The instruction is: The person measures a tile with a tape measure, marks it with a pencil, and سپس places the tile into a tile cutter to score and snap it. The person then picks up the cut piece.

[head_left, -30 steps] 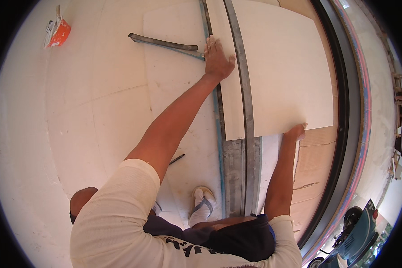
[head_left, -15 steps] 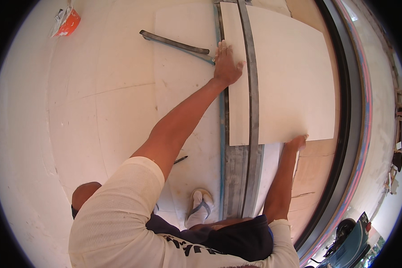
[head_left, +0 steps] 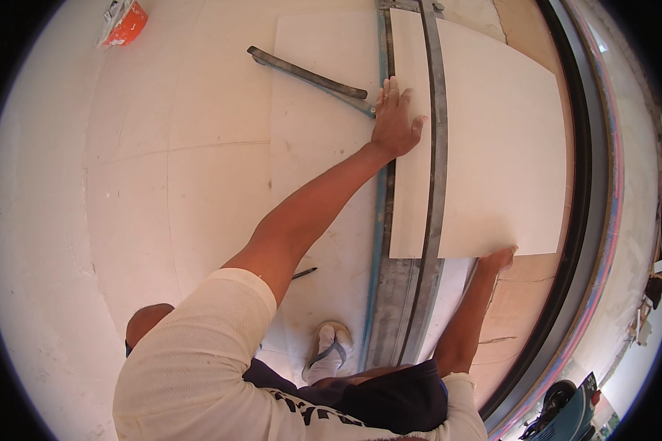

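Note:
A large white tile (head_left: 504, 147) lies on a long tile cutter (head_left: 401, 316), passing under its grey metal rail (head_left: 438, 110). My left hand (head_left: 399, 125) rests on the narrow strip of tile left of the rail, fingers stretched forward and thumb apart. Beside its fingertips the cutter's blue arm with a dark handle (head_left: 309, 72) sticks out to the left. At the tile's near edge, toward the right corner, my right hand (head_left: 499, 259) grips the edge; its fingers are partly hidden.
A black pen (head_left: 304, 273) lies on the pale floor left of the cutter. Far left stands an orange-red container (head_left: 127, 26) smeared with white. Brown cardboard (head_left: 526, 283) lies beneath the tile's right side, next to a dark curved border (head_left: 585, 147). My sandalled foot (head_left: 329, 349) is near the cutter.
The whole view has shifted, so the scene sits lower and farther right. My left fingers look slightly more spread. Both hands keep about the same places on the tile.

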